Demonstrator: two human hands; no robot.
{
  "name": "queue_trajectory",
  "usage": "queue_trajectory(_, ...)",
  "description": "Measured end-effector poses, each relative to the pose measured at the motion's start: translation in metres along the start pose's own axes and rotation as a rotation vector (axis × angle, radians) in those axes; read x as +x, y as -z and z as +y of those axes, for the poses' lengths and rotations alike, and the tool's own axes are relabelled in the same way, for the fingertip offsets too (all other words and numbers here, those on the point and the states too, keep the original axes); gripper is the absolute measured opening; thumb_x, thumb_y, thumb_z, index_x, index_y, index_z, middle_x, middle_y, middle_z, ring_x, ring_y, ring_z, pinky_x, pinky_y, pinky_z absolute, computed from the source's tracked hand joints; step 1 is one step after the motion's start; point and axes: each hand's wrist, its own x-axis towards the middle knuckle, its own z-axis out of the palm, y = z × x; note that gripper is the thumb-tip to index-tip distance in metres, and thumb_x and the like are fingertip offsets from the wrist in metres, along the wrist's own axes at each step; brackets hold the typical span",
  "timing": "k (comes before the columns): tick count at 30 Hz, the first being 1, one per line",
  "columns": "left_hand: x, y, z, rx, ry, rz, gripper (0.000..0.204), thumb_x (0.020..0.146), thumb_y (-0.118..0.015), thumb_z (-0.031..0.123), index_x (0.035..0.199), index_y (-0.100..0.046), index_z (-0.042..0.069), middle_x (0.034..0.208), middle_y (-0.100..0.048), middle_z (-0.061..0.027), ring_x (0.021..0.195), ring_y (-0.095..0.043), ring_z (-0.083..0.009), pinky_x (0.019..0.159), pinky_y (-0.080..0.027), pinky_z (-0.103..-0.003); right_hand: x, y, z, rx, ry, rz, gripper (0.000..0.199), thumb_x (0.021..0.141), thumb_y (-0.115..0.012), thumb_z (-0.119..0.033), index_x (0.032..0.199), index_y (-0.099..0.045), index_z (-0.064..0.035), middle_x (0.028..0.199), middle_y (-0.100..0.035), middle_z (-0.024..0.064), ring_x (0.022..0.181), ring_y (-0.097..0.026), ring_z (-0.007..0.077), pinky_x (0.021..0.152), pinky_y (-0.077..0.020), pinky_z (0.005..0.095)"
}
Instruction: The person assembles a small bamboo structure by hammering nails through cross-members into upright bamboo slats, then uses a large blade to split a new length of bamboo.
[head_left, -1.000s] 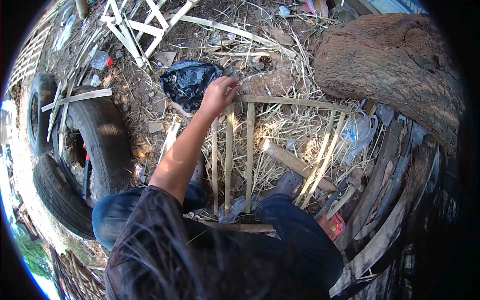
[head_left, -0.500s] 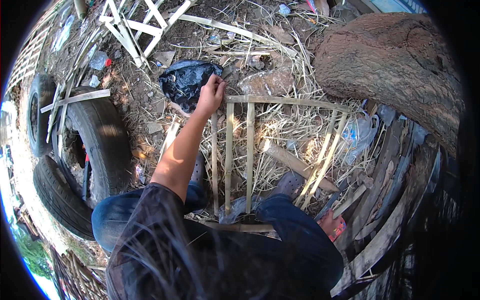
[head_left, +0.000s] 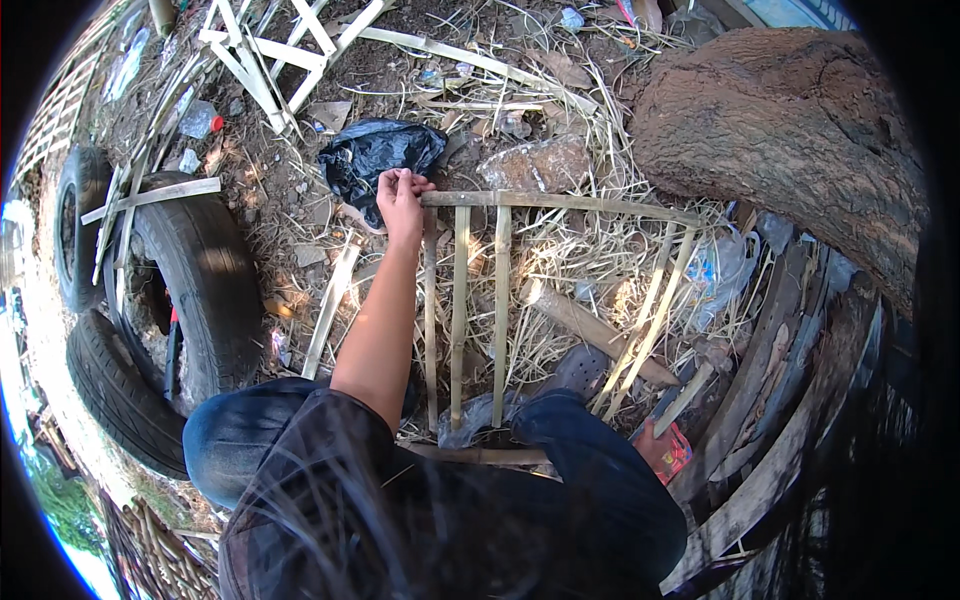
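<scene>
A frame of bamboo slats (head_left: 560,205) lies on the straw in front of my knees, with three upright slats on its left and two slanted ones on its right. My left hand (head_left: 400,195) reaches out to the top left corner of the frame, its fingers pinched on the end of the top bar. A crumpled black plastic bag (head_left: 375,155) lies just beyond that hand. My right hand is hidden from the camera.
Two old tyres (head_left: 200,270) lie at my left. A thick brown tree trunk (head_left: 790,130) fills the upper right. Loose white slats (head_left: 280,60), a plastic bottle (head_left: 200,118) and litter lie on the far ground. Planks (head_left: 780,420) run along the right.
My left hand has slid a little to the left along the frame's top bar, ending at the left corner. The frame has stayed in place.
</scene>
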Motion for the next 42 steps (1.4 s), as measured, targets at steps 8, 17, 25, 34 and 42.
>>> queue_trajectory(8, -0.074, 0.061, -0.032, 0.232, 0.094, 0.099, 0.015, 0.104, -0.039, 0.02, 0.103, -0.04, 0.006, 0.082, -0.064, -0.0119, 0.071, -0.066, -0.0197, 0.062, -0.056, -0.031, -0.013, -0.008, -0.033, 0.218, 0.03, -0.062, 0.026, 0.086, -0.071, -0.016, 0.099, -0.056, 0.0001, 0.071, -0.052, 0.002, 0.056, -0.046, 0.0106, 0.05, -0.0364, 0.0284)
queue_trajectory(17, -0.125, 0.05, -0.053, 0.206, 0.327, 0.119, 0.018, 0.103, -0.042, 0.025, 0.101, -0.041, 0.007, 0.066, -0.054, -0.0081, 0.043, -0.05, -0.0131, 0.036, -0.041, -0.026, -0.013, -0.012, -0.022, 0.276, 0.009, -0.055, 0.03, 0.086, -0.07, -0.014, 0.106, -0.054, 0.0007, 0.069, -0.049, 0.0005, 0.047, -0.041, 0.0084, 0.041, -0.0296, 0.0275)
queue_trajectory(25, -0.126, 0.039, -0.05, 0.244, 0.348, 0.172, 0.015, 0.103, -0.042, 0.025, 0.099, -0.039, 0.01, 0.055, -0.046, -0.0026, 0.036, -0.041, -0.0111, 0.032, -0.033, -0.026, 0.009, -0.007, 0.02, 0.135, 0.052, -0.034, 0.032, 0.085, -0.071, -0.015, 0.106, -0.057, 0.0038, 0.079, -0.058, 0.0055, 0.064, -0.051, 0.0141, 0.057, -0.0411, 0.0307)
queue_trajectory(34, -0.124, 0.044, -0.05, 0.188, 0.357, 0.182, 0.015, 0.104, -0.041, 0.025, 0.101, -0.041, 0.01, 0.059, -0.048, -0.0048, 0.037, -0.041, -0.013, 0.033, -0.034, -0.027, -0.006, -0.012, -0.006, 0.074, -0.019, -0.097, 0.031, 0.084, -0.072, -0.017, 0.102, -0.059, 0.0049, 0.089, -0.061, 0.0093, 0.079, -0.054, 0.0185, 0.073, -0.0448, 0.0347)
queue_trajectory(42, -0.101, 0.046, -0.009, 0.65, -0.308, 0.375, 0.011, 0.093, -0.061, 0.011, 0.092, -0.054, 0.002, 0.076, -0.055, -0.0047, 0.07, -0.053, -0.0162, 0.068, -0.045, -0.029, -0.022, -0.005, -0.033, 0.066, 0.254, 0.016, 0.031, 0.084, -0.071, -0.015, 0.106, -0.059, 0.0044, 0.091, -0.062, 0.0089, 0.081, -0.056, 0.0188, 0.075, -0.0457, 0.0338)
